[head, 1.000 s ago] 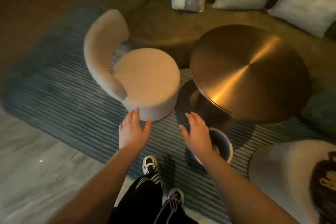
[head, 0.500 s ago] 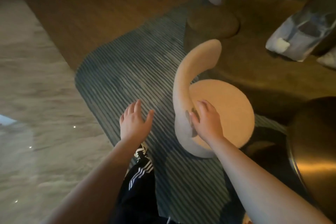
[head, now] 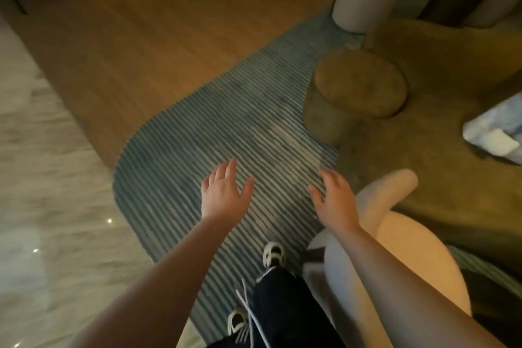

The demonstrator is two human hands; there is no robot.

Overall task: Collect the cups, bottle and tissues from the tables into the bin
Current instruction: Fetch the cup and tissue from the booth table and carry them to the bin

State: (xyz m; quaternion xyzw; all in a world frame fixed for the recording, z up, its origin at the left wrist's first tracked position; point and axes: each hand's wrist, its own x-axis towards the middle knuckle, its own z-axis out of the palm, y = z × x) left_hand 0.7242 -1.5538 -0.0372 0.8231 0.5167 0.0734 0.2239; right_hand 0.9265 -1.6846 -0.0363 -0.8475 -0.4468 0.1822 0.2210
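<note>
The striped rug (head: 226, 121) is lying under and ahead of both sets of fingers, one cream chair (head: 395, 248) is sitting right of them, and one olive stool (head: 358, 85) is standing ahead and to the right. The left hand (head: 224, 195) and right hand (head: 333, 200) are hovering with fingers apart, holding nothing. No cup, bottle, tissue, bin or desk is showing, so neither hand is nearer; the search probably comes next.
</note>
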